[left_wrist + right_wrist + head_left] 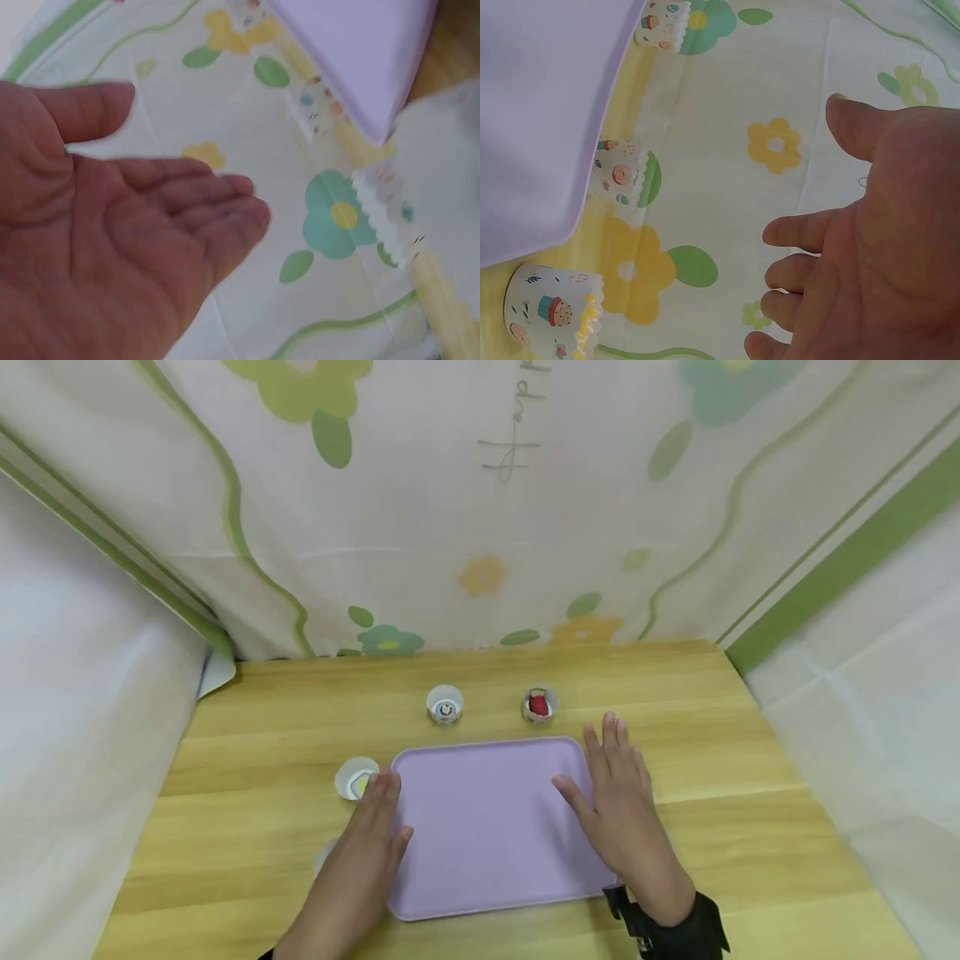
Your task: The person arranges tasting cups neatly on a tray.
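A lilac rectangular tray (491,827) lies flat on the wooden table, its surface bare. My left hand (358,852) overlaps the tray's left edge, fingers straight and thumb spread, holding nothing. The left palm (112,217) shows bare in the left wrist view. Over the tray's right edge is my right hand (618,802), fingers extended and thumb apart, also holding nothing. A white paper baking cup (349,777) with a yellow and blue piece inside stands right at the left fingertips. Another pale cup (324,856) is mostly hidden behind the left hand.
Behind the tray stand a cup with a round grey-blue design inside (445,704) and a cup holding something red (540,703). The right wrist view shows a cupcake-printed cup (553,311) near a tray corner. A flowered curtain (420,527) hangs along the table's back edge.
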A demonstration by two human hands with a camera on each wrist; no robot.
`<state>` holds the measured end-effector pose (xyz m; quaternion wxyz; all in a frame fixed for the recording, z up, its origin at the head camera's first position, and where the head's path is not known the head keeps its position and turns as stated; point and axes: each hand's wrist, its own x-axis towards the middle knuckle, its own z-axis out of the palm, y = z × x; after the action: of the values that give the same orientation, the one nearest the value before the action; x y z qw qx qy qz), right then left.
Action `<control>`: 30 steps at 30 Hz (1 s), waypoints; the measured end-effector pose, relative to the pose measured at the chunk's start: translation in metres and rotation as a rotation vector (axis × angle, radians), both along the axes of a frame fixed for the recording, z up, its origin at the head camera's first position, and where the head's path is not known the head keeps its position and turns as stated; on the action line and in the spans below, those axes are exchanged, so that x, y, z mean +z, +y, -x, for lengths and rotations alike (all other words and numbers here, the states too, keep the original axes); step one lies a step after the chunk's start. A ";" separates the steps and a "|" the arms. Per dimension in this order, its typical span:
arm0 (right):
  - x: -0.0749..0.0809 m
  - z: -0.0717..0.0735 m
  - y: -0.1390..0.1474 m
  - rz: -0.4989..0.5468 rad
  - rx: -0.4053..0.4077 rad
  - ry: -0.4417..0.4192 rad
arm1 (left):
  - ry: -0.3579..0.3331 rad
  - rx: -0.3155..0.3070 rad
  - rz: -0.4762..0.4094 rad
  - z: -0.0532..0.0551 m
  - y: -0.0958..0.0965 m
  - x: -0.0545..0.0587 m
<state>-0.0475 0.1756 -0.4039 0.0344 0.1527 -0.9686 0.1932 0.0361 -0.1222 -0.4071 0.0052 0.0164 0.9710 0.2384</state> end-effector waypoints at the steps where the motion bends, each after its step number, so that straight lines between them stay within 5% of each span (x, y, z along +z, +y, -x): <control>1: 0.001 0.001 0.000 0.000 0.007 -0.003 | 0.003 0.019 -0.002 -0.003 0.003 -0.001; 6: 0.010 0.010 0.004 -0.027 0.048 -0.022 | -0.012 0.122 0.026 -0.026 0.028 -0.004; 11: 0.032 0.042 0.011 -0.188 0.106 0.000 | -0.062 0.170 0.058 -0.042 0.047 -0.006; 16: 0.044 0.091 0.013 -0.347 0.168 0.028 | -0.009 0.211 0.111 -0.036 0.052 -0.018; 19: 0.039 0.113 0.012 -0.399 0.176 -0.030 | 0.055 0.234 0.111 -0.032 0.053 -0.028; 30: 0.004 0.154 -0.002 -0.353 0.105 -0.238 | 0.093 0.236 0.086 -0.021 0.059 -0.045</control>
<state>-0.2012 0.1733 -0.3996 -0.1177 0.1827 -0.9753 0.0387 0.0576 -0.0632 -0.4520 -0.0674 -0.0874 0.9747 0.1946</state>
